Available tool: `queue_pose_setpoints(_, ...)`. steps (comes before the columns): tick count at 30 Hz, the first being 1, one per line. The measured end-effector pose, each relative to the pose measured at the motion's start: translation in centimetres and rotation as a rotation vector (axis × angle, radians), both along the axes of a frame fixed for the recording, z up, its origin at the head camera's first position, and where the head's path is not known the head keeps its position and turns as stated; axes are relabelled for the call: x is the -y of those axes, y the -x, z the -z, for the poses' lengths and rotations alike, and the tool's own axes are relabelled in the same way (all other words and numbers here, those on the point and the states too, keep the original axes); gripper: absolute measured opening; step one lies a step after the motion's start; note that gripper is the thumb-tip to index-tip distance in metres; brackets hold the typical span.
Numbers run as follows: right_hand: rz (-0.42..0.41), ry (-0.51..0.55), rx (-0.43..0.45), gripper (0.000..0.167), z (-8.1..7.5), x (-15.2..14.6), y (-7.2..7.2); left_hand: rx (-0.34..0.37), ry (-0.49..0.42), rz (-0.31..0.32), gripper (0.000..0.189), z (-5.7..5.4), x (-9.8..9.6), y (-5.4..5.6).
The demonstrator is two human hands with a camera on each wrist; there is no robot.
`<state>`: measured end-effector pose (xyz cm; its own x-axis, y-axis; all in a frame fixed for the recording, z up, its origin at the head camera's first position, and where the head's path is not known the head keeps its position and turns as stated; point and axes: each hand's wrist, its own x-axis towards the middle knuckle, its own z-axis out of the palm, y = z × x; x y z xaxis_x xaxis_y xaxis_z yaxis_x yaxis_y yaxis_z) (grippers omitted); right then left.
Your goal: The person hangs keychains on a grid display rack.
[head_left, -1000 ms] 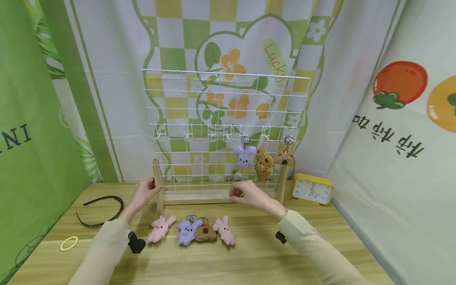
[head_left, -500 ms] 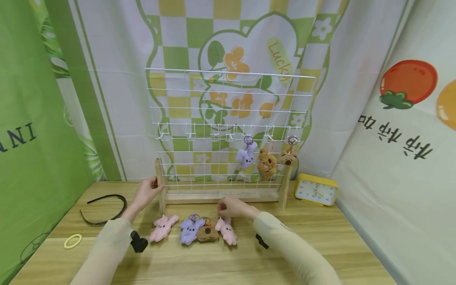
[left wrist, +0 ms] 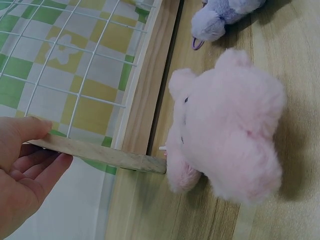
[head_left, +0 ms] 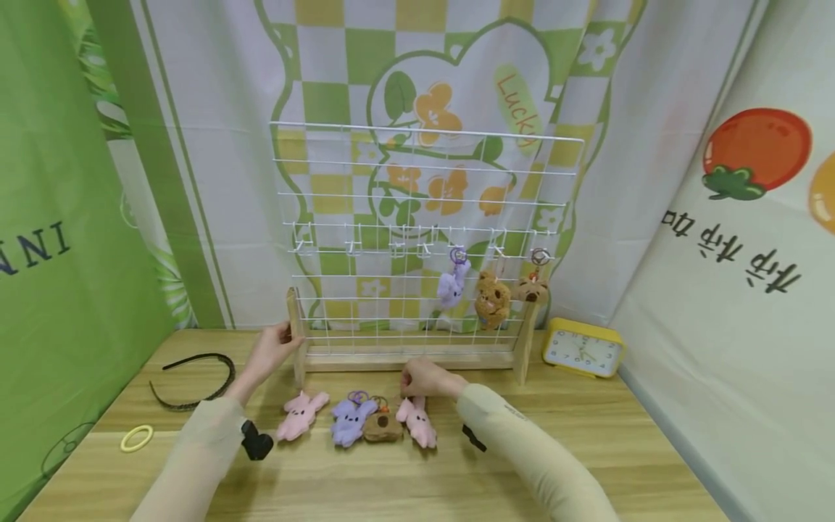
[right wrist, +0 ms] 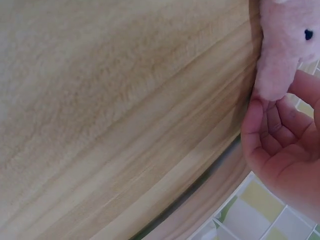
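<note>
My left hand point(head_left: 272, 353) grips the left wooden post point(left wrist: 100, 152) of a white wire grid rack point(head_left: 424, 136), thumb on one side and fingers on the other. At the front right of the rack, my right hand point(head_left: 427, 378) pinches at the ear end of a pink bunny plush keychain point(head_left: 418, 423), which lies on the table. In the right wrist view its fingers curl around the tip of the ear. To the left lie a brown plush keychain point(head_left: 383, 427), a purple bunny plush keychain point(head_left: 350, 422) and another pink bunny plush point(head_left: 301, 416).
From hooks on the rack hang a purple bunny point(head_left: 451, 286), a curly brown bear point(head_left: 493, 299) and a brown bear-head keychain point(head_left: 533, 290). A yellow clock point(head_left: 583, 348) stands at the right. A black headband point(head_left: 222, 388) and a yellow ring point(head_left: 137, 438) lie at the left.
My right hand has come down and left from beside the rack's base to the right pink bunny. The hanging purple bunny has turned sideways. My left hand keeps its grip on the post.
</note>
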<state>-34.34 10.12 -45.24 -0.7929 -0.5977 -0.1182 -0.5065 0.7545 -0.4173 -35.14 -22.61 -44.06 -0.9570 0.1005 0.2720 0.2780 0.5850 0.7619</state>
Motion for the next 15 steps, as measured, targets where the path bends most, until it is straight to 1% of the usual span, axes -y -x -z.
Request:
queue_pose_setpoints(3,-0.001,-0.013,0.006,0.017,0.0,-0.1,0.1,0.001,-0.009,-0.002,0.039,0.0,0.0,-0.1)
queue_pose_setpoints(7,-0.021,-0.001,0.020,0.015,-0.2,-0.5,0.2,0.005,-0.013,-0.007,0.038,0.0,-0.1,-0.3)
queue_pose_setpoints(12,-0.015,0.052,0.043,0.011,-0.9,-1.3,0.2,-0.006,0.002,-0.010,0.036,0.0,-0.1,-0.2)
queue_pose_setpoints(15,-0.027,0.099,0.012,0.010,-1.7,-1.8,0.2,-0.016,0.005,-0.009,0.036,-0.1,0.0,-0.1)
